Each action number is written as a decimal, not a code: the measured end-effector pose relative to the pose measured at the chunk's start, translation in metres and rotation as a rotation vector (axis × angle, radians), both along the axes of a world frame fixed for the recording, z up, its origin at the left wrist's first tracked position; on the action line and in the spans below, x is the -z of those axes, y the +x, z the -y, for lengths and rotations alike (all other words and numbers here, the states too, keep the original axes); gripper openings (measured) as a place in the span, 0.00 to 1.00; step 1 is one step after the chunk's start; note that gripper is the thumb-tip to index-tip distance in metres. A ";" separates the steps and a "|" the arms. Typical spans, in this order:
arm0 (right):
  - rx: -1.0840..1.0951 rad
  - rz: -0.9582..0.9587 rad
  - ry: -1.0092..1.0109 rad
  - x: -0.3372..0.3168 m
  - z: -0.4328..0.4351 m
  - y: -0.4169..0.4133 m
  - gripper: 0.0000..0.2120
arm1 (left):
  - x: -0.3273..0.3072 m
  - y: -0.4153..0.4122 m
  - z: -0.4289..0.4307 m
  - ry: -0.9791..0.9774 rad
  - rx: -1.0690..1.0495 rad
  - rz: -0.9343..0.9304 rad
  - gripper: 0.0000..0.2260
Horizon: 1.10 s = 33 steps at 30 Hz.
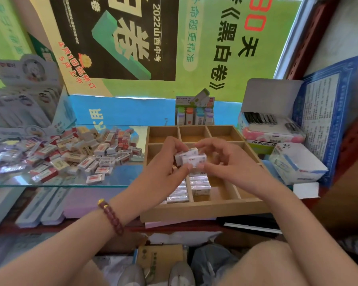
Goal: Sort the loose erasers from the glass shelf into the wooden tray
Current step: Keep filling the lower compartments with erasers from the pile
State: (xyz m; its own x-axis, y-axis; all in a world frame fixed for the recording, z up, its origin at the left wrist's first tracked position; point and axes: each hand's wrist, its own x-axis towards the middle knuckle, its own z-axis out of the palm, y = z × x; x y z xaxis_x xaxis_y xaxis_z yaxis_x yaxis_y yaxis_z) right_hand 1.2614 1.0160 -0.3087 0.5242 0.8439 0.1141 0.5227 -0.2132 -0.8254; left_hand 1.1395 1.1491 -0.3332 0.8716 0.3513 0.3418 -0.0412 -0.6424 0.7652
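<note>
A pile of loose erasers (pixel 74 155) in white, red and tan wrappers lies on the glass shelf (pixel 56 183) at the left. The wooden tray (pixel 196 209) with several compartments sits to the right of the pile. Rows of white erasers (pixel 199 185) fill its near-middle compartments. Above the tray's centre, my left hand (pixel 165 164) and my right hand (pixel 225 159) both pinch a small stack of white erasers (pixel 191 157) between fingers and thumbs. A bead bracelet is on my left wrist.
Display boxes of stationery stand at the far left (pixel 25 96). A box of correction tapes (pixel 194 112) stands behind the tray. Stacked boxes (pixel 273 131) and a white-blue box (pixel 296 164) crowd the right side. Pen cases (pixel 41 205) lie under the glass.
</note>
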 end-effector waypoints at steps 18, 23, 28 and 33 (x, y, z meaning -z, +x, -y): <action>-0.132 0.320 -0.427 0.018 0.021 0.014 0.15 | 0.017 0.000 -0.037 0.026 0.103 -0.212 0.22; -0.074 0.317 -0.450 0.024 0.013 0.011 0.14 | 0.019 -0.002 -0.044 0.053 0.081 -0.217 0.22; -0.057 0.248 -0.494 0.024 0.012 0.011 0.13 | 0.020 -0.006 -0.044 0.076 0.107 -0.240 0.22; 0.023 0.247 -0.401 0.020 0.015 0.011 0.05 | 0.017 -0.012 -0.053 0.080 0.065 -0.195 0.19</action>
State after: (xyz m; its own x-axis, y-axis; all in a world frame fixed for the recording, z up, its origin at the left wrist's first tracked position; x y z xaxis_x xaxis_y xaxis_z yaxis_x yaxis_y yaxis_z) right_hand 1.2727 1.0010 -0.3291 0.5417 0.8351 -0.0953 0.6842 -0.5040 -0.5271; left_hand 1.1273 1.2024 -0.3501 0.9440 0.2705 0.1889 0.0591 -0.7019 0.7098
